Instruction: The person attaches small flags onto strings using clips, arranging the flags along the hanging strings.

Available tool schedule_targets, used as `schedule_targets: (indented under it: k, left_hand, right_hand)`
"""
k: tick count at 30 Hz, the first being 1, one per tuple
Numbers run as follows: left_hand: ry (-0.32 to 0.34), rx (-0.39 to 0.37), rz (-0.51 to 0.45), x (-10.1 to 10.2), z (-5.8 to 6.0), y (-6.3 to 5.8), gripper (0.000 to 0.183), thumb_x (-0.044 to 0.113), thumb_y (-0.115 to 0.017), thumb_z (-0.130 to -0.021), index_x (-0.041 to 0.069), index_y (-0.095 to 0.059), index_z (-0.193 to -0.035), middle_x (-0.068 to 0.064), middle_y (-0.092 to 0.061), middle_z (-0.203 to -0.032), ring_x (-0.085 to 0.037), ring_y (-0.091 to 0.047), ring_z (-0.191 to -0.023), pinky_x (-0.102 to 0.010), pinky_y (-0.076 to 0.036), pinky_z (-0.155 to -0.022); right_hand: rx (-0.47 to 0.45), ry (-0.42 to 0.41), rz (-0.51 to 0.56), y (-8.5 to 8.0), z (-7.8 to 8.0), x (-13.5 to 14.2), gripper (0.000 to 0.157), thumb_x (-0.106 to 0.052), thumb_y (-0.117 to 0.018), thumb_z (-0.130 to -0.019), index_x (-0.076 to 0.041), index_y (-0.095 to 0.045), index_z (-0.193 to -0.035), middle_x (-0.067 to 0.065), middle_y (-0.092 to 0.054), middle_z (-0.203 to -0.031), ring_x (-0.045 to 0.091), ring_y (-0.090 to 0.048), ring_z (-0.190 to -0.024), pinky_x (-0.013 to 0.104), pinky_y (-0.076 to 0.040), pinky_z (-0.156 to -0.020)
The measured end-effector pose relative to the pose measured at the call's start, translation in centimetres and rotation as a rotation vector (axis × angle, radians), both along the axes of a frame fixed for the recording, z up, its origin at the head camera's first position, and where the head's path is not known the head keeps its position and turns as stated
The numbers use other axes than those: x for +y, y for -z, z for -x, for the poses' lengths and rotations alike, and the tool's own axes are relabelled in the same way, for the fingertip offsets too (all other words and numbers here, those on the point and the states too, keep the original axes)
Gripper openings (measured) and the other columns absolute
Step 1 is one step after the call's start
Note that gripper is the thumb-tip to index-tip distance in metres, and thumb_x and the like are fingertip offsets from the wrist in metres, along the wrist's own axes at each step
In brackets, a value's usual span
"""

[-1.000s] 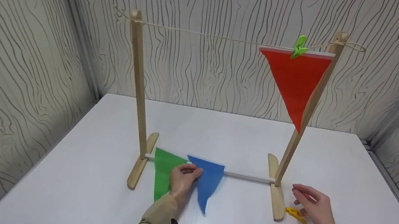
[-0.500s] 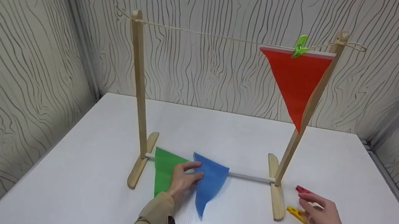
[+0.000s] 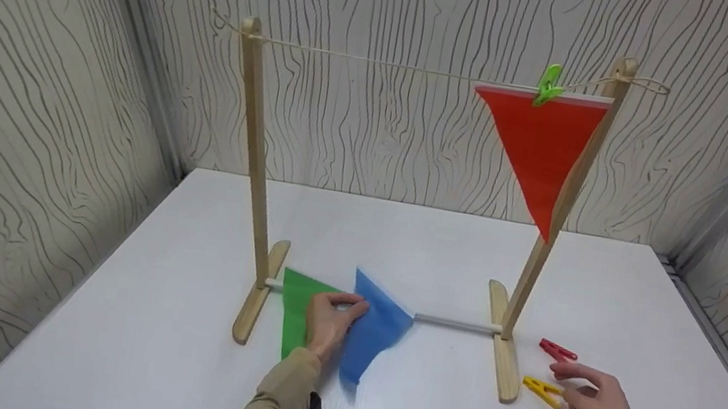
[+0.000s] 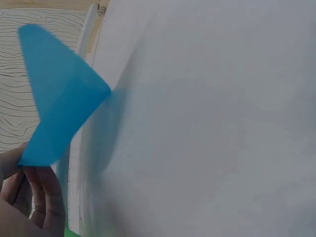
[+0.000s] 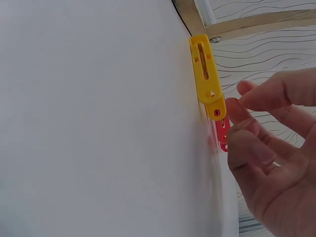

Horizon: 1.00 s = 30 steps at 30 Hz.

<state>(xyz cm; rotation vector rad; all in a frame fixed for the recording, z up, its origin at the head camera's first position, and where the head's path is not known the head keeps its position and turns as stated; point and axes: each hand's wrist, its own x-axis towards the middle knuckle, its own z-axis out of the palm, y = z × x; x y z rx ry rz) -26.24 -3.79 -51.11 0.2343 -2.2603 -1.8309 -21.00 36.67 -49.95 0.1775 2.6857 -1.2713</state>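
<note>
My left hand (image 3: 328,322) pinches a blue triangular pennant (image 3: 379,322) between thumb and fingers, lifting it off the table; the left wrist view shows the thumb over its edge. Beneath that hand lies a green pennant (image 3: 297,303), partly covered. At the right, my right hand (image 3: 601,406) hovers with loosely bent fingers and holds nothing. Its thumb is close to the end of a yellow clothespin (image 5: 205,74); whether they touch I cannot tell. Just beyond lies a red clothespin (image 3: 558,350).
A wooden stand with a left post (image 3: 254,145), a right post (image 3: 528,287) and a white bottom rod (image 3: 454,323) stands on the white table (image 3: 388,237). From its string (image 3: 357,57) hangs a red pennant (image 3: 538,147), held by a green clothespin (image 3: 548,88).
The blue pennant has tilted and its left corner has risen, with the left hand still pinching it. My right hand has drawn back toward the lower right, uncovering the red clothespin.
</note>
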Motion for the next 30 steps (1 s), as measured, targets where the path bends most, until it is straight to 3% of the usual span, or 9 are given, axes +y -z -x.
schedule_targets:
  k: [3, 12, 20, 26, 30]
  left_hand:
    - [-0.011, 0.016, 0.026, -0.02, 0.09, -0.02, 0.011, 0.015, -0.084, -0.08, 0.007, -0.08, -0.085, -0.007, -0.078, -0.087, -0.015, -0.069, -0.085, -0.035, -0.056, -0.084]
    - [-0.006, 0.037, -0.021, -0.2, 0.24, -0.35, 0.011, 0.013, -0.085, -0.079, 0.007, -0.077, -0.084, -0.006, -0.073, -0.082, -0.01, -0.064, -0.075, -0.026, -0.054, -0.072]
    - [0.018, 0.081, -0.046, -0.17, 0.44, -0.34, 0.017, 0.008, -0.082, -0.081, 0.002, -0.072, -0.093, -0.012, -0.074, -0.093, -0.02, -0.072, -0.089, -0.032, -0.059, -0.083]
    - [0.04, 0.099, -0.09, -0.05, 0.49, -0.37, 0.032, 0.003, -0.079, -0.083, 0.002, -0.063, -0.11, -0.014, -0.071, -0.1, -0.02, -0.069, -0.09, -0.031, -0.058, -0.081]
    - [0.056, 0.097, -0.095, 0.01, 0.38, -0.43, 0.043, 0.003, -0.077, -0.086, 0.006, -0.055, -0.123, -0.015, -0.071, -0.111, -0.023, -0.068, -0.1, -0.038, -0.057, -0.091]
  right_hand:
    - [-0.02, -0.047, 0.006, 0.13, -0.12, 0.18, 0.047, 0.001, -0.055, -0.087, 0.006, -0.057, -0.134, 0.029, -0.059, -0.135, 0.02, -0.055, -0.091, 0.027, -0.05, -0.066]
    - [-0.036, -0.177, 0.023, 0.11, -0.52, 0.76, 0.054, 0.0, -0.064, -0.083, 0.006, -0.053, -0.136, 0.032, -0.057, -0.134, 0.019, -0.053, -0.084, 0.027, -0.049, -0.066]
    - [-0.053, -0.148, -0.016, -0.03, -0.38, 0.44, 0.055, -0.003, -0.072, -0.082, 0.006, -0.055, -0.134, 0.032, -0.055, -0.135, 0.02, -0.05, -0.084, 0.027, -0.047, -0.063]
    - [-0.049, -0.124, -0.085, -0.1, -0.23, 0.2, 0.051, -0.004, -0.073, -0.084, 0.005, -0.057, -0.131, 0.03, -0.057, -0.132, 0.021, -0.05, -0.091, 0.029, -0.044, -0.07]
    - [-0.055, -0.118, -0.112, -0.16, -0.19, 0.25, 0.047, -0.005, -0.073, -0.086, 0.005, -0.058, -0.129, 0.028, -0.058, -0.129, 0.023, -0.05, -0.093, 0.03, -0.044, -0.074]
